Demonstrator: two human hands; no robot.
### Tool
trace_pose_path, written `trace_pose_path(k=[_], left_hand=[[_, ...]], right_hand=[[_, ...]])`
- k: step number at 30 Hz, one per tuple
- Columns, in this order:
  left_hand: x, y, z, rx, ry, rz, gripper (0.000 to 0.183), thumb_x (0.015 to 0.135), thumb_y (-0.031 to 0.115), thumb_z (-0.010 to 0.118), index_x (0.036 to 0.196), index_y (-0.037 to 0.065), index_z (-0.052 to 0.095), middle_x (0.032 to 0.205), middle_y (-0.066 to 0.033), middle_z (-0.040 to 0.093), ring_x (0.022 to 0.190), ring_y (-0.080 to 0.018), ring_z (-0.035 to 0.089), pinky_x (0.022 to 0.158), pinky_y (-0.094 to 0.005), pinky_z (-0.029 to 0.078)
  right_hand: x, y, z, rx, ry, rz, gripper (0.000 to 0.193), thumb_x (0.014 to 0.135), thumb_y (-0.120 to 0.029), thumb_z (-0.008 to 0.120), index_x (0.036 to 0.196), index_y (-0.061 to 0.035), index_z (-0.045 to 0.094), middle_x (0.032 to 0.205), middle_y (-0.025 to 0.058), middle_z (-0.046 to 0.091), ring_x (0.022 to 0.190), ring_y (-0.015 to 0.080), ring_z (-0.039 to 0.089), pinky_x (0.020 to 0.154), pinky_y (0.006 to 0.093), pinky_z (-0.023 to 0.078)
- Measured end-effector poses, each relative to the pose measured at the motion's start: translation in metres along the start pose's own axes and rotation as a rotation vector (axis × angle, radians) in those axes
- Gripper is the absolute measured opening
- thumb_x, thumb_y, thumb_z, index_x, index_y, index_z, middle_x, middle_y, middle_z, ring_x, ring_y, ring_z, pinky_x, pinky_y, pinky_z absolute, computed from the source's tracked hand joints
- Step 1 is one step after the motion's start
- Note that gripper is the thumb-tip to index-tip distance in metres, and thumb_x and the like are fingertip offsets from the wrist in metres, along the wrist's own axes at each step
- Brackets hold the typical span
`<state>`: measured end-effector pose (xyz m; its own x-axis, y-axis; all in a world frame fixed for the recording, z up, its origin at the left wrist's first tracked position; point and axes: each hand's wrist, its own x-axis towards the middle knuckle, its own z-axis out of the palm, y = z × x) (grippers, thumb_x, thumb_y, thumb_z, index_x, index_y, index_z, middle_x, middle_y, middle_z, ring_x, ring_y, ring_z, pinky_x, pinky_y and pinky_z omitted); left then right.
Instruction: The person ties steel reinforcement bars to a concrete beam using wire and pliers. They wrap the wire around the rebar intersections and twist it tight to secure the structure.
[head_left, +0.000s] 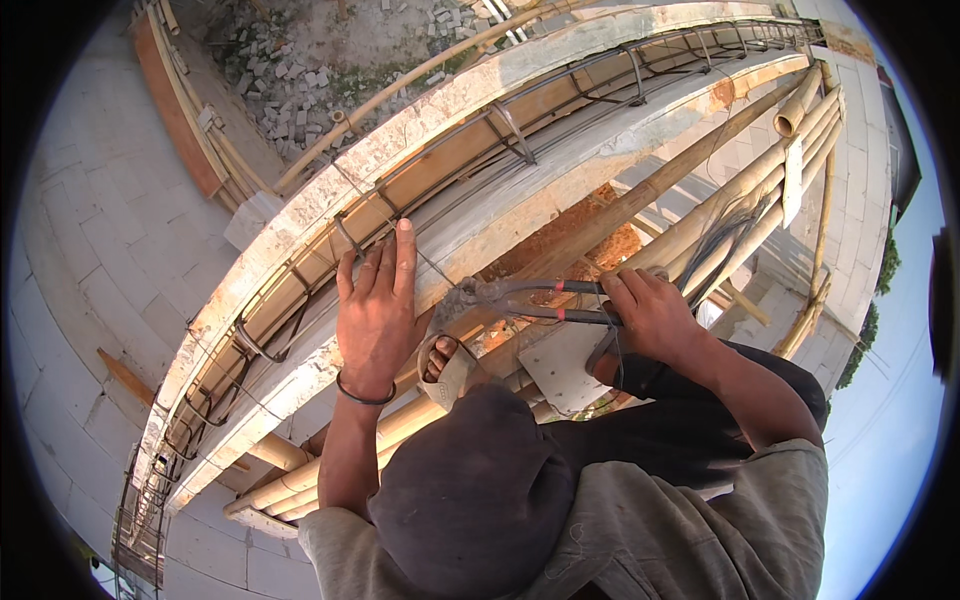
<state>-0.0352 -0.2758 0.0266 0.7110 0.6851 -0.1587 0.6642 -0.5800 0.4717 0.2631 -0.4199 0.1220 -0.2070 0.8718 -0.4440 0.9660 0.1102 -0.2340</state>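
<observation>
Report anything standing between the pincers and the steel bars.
The near pale board stands in the way: it runs between the pincers in the right hand and the steel bars beyond it.

the shirt (pixel 670 530) is a drab grey-olive, creased through the body, with loose, short sleeves (pixel 785 485). a thin, dark, rounded band (pixel 366 398) circles the wrist of the left hand (pixel 378 320). the trousers (pixel 690 410) are black (nearer charcoal where light catches the cloth), softly folded. a pale beige sandal (pixel 456 376) has a broad strap and an open toe.
</observation>
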Motion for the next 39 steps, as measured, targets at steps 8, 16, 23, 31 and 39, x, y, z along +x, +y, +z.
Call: trace_pose_path(k=[8,16,23,31,39], left_hand=[[-0.001,-0.001,-0.001,0.016,0.010,0.010,0.116,0.063,0.022,0.091,0.156,0.004,0.024,0.121,-0.0149,0.066,0.119,-0.0285,0.061,0.114,-0.0503,0.034],[-0.004,0.002,0.002,0.000,0.026,-0.029,0.119,0.062,0.022,0.091,0.157,0.009,0.021,0.128,-0.0136,0.063,0.123,-0.0273,0.058,0.114,-0.0512,0.034],[-0.019,0.052,-0.024,0.128,0.066,0.311,0.099,0.070,0.029,0.082,0.155,0.023,0.031,0.157,-0.0115,0.037,0.148,-0.0231,0.030,0.123,-0.0492,0.022],[0.020,0.091,0.017,-0.036,-0.465,0.811,0.013,0.083,0.018,0.062,0.089,0.008,0.068,0.084,-0.0083,0.068,0.089,-0.0258,0.069,0.091,-0.0417,0.053],[0.041,0.103,0.023,0.001,-0.788,0.694,0.015,0.082,0.015,0.062,0.090,0.005,0.070,0.069,-0.0120,0.066,0.072,-0.0317,0.070,0.071,-0.0426,0.057]], right_hand=[[0.021,0.031,0.006,0.045,0.092,-0.151,0.050,0.072,-0.008,0.071,0.119,-0.0009,0.057,0.098,0.0128,0.059,0.086,0.0310,0.065,0.070,0.0411,0.054],[-0.040,-0.069,0.023,2.049,-0.689,0.655,0.052,0.099,-0.049,0.059,0.120,-0.0015,0.058,0.081,0.0010,0.052,0.062,0.0087,0.046,0.054,0.0256,0.040],[-0.045,-0.074,0.086,2.801,-1.028,0.333,0.068,0.092,-0.066,0.056,0.125,-0.0059,0.055,0.080,-0.0006,0.048,0.062,0.0069,0.043,0.053,0.0227,0.037],[-0.040,-0.075,0.062,1.789,-0.601,0.512,0.070,0.086,-0.055,0.072,0.118,0.0034,0.054,0.100,0.0132,0.065,0.083,0.0232,0.065,0.073,0.0358,0.053],[-0.028,-0.108,0.071,0.870,-0.286,0.718,0.048,0.080,-0.032,0.077,0.104,0.0041,0.057,0.076,0.0183,0.063,0.078,0.0379,0.066,0.075,0.0446,0.052]])
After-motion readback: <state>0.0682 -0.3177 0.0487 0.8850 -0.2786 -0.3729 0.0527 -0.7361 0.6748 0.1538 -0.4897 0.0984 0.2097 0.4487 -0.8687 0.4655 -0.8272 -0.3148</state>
